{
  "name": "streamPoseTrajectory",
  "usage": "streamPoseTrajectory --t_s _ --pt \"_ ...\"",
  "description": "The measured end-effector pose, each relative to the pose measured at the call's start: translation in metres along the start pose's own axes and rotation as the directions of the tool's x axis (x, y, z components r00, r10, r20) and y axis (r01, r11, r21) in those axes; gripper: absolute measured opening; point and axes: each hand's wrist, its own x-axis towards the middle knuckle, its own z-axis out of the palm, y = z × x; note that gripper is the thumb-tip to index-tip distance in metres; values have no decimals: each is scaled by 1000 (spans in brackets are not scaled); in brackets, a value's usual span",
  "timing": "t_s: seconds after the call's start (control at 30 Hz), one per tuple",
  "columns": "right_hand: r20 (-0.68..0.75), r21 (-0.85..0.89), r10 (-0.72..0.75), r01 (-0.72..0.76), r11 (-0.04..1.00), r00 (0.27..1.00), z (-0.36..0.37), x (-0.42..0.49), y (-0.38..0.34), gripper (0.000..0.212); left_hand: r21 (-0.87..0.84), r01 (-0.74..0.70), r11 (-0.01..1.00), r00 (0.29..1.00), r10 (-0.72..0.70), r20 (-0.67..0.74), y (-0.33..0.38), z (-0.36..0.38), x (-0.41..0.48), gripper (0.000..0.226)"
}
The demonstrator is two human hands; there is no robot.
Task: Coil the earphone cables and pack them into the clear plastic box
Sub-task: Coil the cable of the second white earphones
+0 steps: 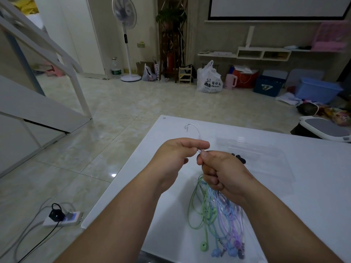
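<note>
The person stands at the white table (313,186) with both hands raised just over it, close together, almost knuckle to knuckle. The left hand (174,154) pinches a thin white earphone cable (195,128) between thumb and forefinger, and the right hand (224,171) nips the same cable right beside it with its thumb tip. From that pinch the white cable runs away from the person, arching up and over toward the table's far edge, where its end curls down onto the surface. The right hand's lower fingers are curled in, and out from under them trails a bundle of coloured cables (214,221), green, blue and purple, lying lengthwise toward the near edge with the earbuds and plugs at that end. The clear plastic box (266,154) lies flat on the table beyond and to the right of the hands, hard to make out against the white. Something small and black (239,158) sits just past the right hand. On the floor to the left lies a power strip (62,218).
</note>
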Motion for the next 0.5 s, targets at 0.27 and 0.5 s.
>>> streamPoseTrajectory --t_s 0.27,0.5 --pt "64 65 90 -94 993 994 4 -5 3 27 18 -103 995 985 105 -137 -3 -3 7 31" --pt "88 162 77 -91 983 993 -2 -16 3 25 47 -103 994 987 108 -119 -5 1 8 33"
